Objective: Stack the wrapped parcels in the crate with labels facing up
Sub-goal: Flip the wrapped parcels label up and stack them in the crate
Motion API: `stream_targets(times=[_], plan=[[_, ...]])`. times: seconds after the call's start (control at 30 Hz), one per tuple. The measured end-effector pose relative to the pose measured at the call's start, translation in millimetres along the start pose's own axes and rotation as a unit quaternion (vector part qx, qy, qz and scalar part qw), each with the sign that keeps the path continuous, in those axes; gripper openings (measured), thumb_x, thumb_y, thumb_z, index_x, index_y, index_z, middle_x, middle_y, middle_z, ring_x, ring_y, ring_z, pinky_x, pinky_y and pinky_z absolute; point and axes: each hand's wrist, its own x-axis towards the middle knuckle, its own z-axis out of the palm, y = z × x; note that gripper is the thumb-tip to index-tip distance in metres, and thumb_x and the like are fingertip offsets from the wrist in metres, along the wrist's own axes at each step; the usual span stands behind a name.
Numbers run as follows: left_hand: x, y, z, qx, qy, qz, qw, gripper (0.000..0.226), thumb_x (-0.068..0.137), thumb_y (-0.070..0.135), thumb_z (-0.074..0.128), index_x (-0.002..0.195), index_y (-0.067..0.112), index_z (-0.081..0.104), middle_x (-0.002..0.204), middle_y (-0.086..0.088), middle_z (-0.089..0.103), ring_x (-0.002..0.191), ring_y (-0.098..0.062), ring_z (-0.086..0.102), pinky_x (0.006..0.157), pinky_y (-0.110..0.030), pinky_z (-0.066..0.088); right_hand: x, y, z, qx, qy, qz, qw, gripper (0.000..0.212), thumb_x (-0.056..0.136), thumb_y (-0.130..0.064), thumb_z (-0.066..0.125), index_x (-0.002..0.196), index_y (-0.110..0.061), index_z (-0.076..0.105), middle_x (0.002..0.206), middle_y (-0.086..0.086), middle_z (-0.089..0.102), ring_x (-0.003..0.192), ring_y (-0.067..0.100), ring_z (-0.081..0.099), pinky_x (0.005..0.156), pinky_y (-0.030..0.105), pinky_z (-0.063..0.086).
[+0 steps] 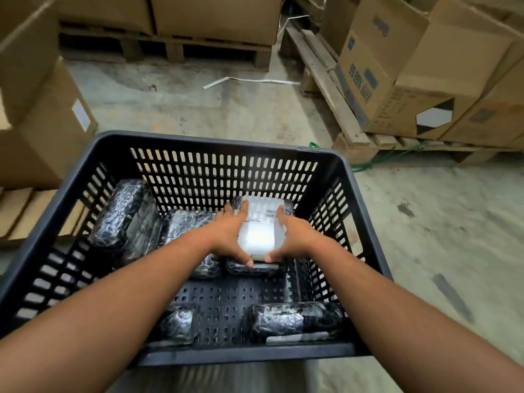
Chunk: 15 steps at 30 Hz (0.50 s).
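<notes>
A black slotted plastic crate (215, 140) stands on the floor in front of me. Both my hands are inside it, gripping one wrapped parcel (259, 231) whose white label faces up. My left hand (231, 234) holds its left side, my right hand (289, 236) its right side. This parcel rests on another black-wrapped parcel (252, 269) at the crate's far right. More black-wrapped parcels lie at the far left (127, 219), the middle (184, 222), the near left (177, 324) and the near right (295, 319).
Cardboard boxes on wooden pallets surround the spot: at the left (42, 123), at the back (215, 15) and at the right (411, 80). A white strap (249, 80) and a green strap (380, 160) lie on the concrete floor.
</notes>
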Motion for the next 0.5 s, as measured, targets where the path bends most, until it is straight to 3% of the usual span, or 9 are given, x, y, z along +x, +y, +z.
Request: stream_targets(times=[0.13,0.23,0.3,0.37,0.43,0.5], plan=[[-5.2,-3.5,-3.1,0.03,0.018,0.032,0.999,0.155,0.048,0.069,0.086,0.155,0.03,-0.02,0.157,-0.012,-0.037,0.15,-0.039,-0.014,0.121,-0.054,0.002,-26.2,-6.9,-13.2,-0.013,0.022,-0.036,0.999,0.129,0.066,-0.037,0.096,0.165,-0.022,0.014,0.168,0.006,0.028,0.152,0.029,0.029,0.121,0.04,0.027],[-7.4,-11.4,-5.9,0.028,0.012,0.077,0.997,0.146,0.05,0.07,0.084,0.157,0.033,-0.008,0.158,-0.003,-0.035,0.151,-0.035,-0.011,0.122,-0.054,0.004,-53.6,-10.8,-26.9,-0.035,0.019,-0.053,0.998,0.104,0.065,-0.036,0.097,0.154,-0.027,0.043,0.16,0.003,0.041,0.144,0.028,0.042,0.115,0.041,0.035],[-7.6,-16.3,-6.0,0.008,0.013,0.086,0.996,0.142,0.051,0.065,0.087,0.158,0.034,-0.002,0.16,0.001,-0.032,0.152,-0.033,-0.006,0.123,-0.052,0.006,-71.3,-7.3,-31.3,-0.05,-0.042,-0.052,0.996,0.084,0.062,-0.036,0.098,0.136,-0.032,0.059,0.146,0.001,0.054,0.127,0.026,0.057,0.106,0.042,0.048],[-6.8,-18.1,-5.5,-0.001,0.017,0.085,0.996,0.142,0.052,0.061,0.089,0.158,0.033,0.0,0.161,0.002,-0.031,0.152,-0.032,-0.004,0.123,-0.051,0.007,-86.8,-4.0,-28.2,-0.09,-0.14,-0.045,0.985,0.077,0.058,-0.038,0.1,0.126,-0.037,0.065,0.133,-0.006,0.06,0.115,0.02,0.061,0.099,0.04,0.052],[-5.2,-17.2,-5.2,0.001,0.017,0.083,0.996,0.141,0.052,0.06,0.089,0.158,0.032,0.0,0.161,0.002,-0.031,0.152,-0.032,-0.004,0.123,-0.052,0.006,-95.7,1.0,-17.6,-0.138,-0.197,-0.039,0.97,0.08,0.058,-0.038,0.1,0.129,-0.038,0.064,0.13,-0.008,0.063,0.113,0.018,0.062,0.097,0.035,0.051],[-3.9,-16.4,-4.5,-0.001,0.018,0.084,0.996,0.141,0.052,0.059,0.09,0.158,0.032,0.0,0.161,0.001,-0.03,0.152,-0.032,-0.004,0.123,-0.051,0.006,-98.5,7.2,-8.4,-0.149,-0.196,-0.046,0.968,0.078,0.061,-0.033,0.099,0.131,-0.036,0.065,0.131,-0.006,0.065,0.112,0.017,0.063,0.094,0.032,0.052]])
